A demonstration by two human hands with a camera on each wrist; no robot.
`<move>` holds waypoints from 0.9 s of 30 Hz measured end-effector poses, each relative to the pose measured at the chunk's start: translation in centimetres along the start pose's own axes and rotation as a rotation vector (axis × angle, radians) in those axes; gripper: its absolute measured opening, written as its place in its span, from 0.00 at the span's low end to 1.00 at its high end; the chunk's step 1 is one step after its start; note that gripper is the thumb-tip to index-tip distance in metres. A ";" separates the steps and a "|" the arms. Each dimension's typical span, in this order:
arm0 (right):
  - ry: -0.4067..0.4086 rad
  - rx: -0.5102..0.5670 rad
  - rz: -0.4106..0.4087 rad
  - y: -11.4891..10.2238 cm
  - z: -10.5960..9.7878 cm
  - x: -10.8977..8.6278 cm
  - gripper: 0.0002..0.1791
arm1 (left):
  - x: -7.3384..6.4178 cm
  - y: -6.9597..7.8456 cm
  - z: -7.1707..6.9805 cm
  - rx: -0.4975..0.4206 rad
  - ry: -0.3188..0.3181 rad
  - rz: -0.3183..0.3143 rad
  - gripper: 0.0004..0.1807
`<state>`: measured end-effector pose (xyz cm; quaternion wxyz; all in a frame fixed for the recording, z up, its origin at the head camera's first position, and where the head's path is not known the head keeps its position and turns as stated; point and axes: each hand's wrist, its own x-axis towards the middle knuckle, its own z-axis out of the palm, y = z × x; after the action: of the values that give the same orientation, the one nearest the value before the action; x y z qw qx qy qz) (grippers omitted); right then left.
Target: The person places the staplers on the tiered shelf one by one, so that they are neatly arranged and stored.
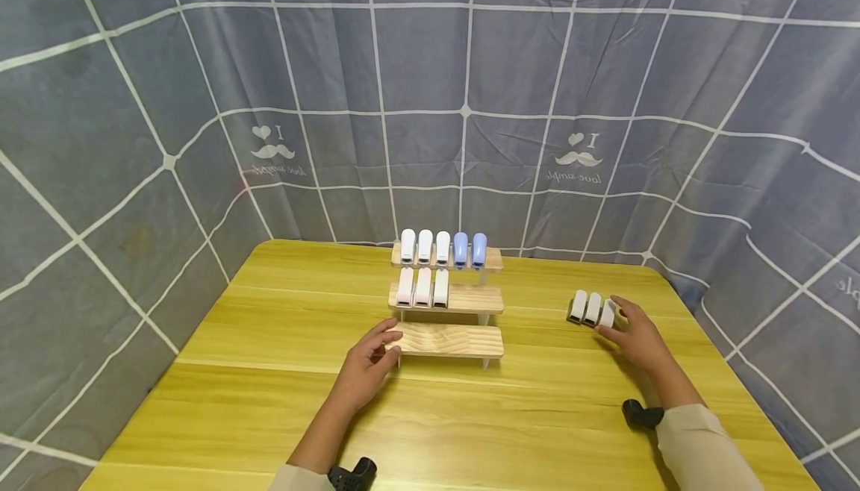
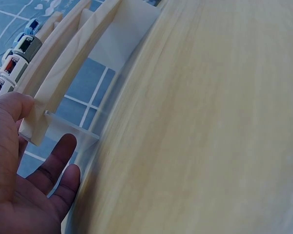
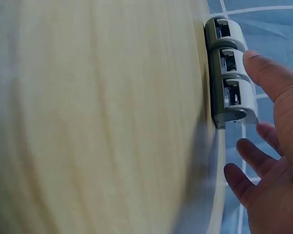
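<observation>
My left hand (image 1: 366,366) holds the left end of the lowest wooden shelf (image 1: 446,340). In the left wrist view its thumb lies over the board's end and two fingers stick out loosely below. At the right, my right hand (image 1: 641,338) has thumb and index finger at opposite ends of a small white stapler (image 1: 608,313), which leans slightly. Two more white staplers with dark bases, one of them a middle stapler (image 3: 229,62), stand close beside it in a row. The other right fingers spread apart beneath the thumb in the right wrist view.
On the top shelf (image 1: 493,258) stand three white staplers and two blue staplers (image 1: 479,249). The middle shelf (image 1: 477,298) bears three white staplers (image 1: 423,286) at its left; two have pinkish parts. A grey checked curtain (image 1: 430,148) surrounds the yellow wood table (image 1: 537,416).
</observation>
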<state>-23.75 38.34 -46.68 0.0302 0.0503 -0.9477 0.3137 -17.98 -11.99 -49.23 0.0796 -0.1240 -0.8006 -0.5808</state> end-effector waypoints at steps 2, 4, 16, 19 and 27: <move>-0.006 -0.008 0.004 0.2 0.0 0.1 0.45 | 0.0 0.0 0.0 0.003 0.001 -0.008 0.13; -0.012 -0.008 0.004 0.5 0.0 0.3 0.45 | 0.0 0.1 0.0 0.004 0.002 -0.012 0.13; -0.038 0.038 0.025 1.6 0.5 1.3 0.45 | 0.0 0.0 0.0 0.008 -0.002 0.031 0.13; -0.036 0.038 0.033 1.7 0.6 1.3 0.45 | 0.1 0.0 0.0 0.012 -0.006 0.034 0.13; -0.031 0.027 0.052 1.9 0.7 1.3 0.45 | -0.1 0.8 0.1 -0.007 0.017 0.006 0.13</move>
<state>-25.27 39.28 -48.24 0.0066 0.0308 -0.9447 0.3263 -17.64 -11.72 -48.58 0.0878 -0.1218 -0.7975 -0.5844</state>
